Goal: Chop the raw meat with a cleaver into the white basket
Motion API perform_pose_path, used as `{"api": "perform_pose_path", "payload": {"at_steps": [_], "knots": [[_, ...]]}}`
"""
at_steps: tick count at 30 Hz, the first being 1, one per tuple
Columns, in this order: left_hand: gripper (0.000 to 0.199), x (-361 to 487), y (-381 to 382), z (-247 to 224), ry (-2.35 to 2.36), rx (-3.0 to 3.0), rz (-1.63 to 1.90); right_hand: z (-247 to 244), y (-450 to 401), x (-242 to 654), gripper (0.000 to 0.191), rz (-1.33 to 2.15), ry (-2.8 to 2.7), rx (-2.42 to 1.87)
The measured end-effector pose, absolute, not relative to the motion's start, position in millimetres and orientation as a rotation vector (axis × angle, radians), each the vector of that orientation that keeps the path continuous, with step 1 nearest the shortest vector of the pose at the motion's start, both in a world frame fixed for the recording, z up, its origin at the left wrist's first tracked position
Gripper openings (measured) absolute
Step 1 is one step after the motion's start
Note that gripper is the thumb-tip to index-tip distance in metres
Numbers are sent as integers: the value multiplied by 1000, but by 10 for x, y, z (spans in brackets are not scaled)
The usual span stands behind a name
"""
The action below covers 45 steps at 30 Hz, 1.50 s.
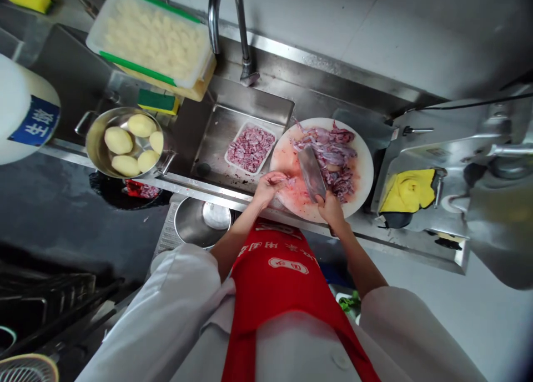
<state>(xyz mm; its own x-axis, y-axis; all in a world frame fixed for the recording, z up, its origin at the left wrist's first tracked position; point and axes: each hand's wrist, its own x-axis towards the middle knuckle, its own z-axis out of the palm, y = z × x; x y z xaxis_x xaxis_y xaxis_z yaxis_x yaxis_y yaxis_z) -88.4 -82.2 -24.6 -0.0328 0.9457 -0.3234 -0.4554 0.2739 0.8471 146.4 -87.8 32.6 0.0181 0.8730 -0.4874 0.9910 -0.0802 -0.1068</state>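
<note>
My right hand [332, 209] is closed round the handle of a cleaver [311, 174], whose broad blade rests over a round white cutting board [362, 143]. At the board's left edge, my left hand [267, 187] has its fingers bent together on a small pale pink piece of raw meat [291, 180], partly hidden by them. A heap of raw meat [328, 143], with long thin pieces and dark bits, lies right of the blade. Reddish liquid stains the board. In the sink to the left, a white tray [227, 159] holds chopped meat [251, 147].
Left of the sink basin are a metal pot [92, 153] of peeled potatoes, a green-and-yellow sponge [158, 101] and a lidded plastic box [154, 40]. A faucet [245, 54] arches behind. A yellow cloth [408, 190] lies right; a steel bucket [189, 224] stands below.
</note>
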Motion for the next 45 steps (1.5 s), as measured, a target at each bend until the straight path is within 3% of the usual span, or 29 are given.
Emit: {"api": "perform_pose_path", "payload": {"at_steps": [8, 14, 19, 25, 29, 35, 40, 45], "knots": [[22, -798, -682, -403, 1303, 880, 1124, 302, -949, 1437, 31, -698, 1886, 2088], [33, -1193, -481, -228, 1216, 787, 1250, 303, -941, 1445, 31, -746, 1854, 2118], [37, -1027, -406, -213, 1148, 818, 1170, 327, -943, 1444, 29, -749, 1870, 2124], [23, -751, -721, -407, 1451, 861, 1109, 587, -922, 1279, 27, -743, 1872, 2113], [16, -789, -806, -429, 1538, 916, 1175, 780, -830, 876, 39, -651, 1984, 2162], [2, -804, -892, -442, 1595, 1025, 1177, 571, -698, 367, 33, -862, 1991, 1977], [5, -884, -900, -376, 1621, 1175, 1183, 517, -656, 661, 30, -918, 2023, 2015], [33, -760, -613, -356, 1413, 1520, 1091, 620, -812, 1305, 38, -679, 2018, 2386]]}}
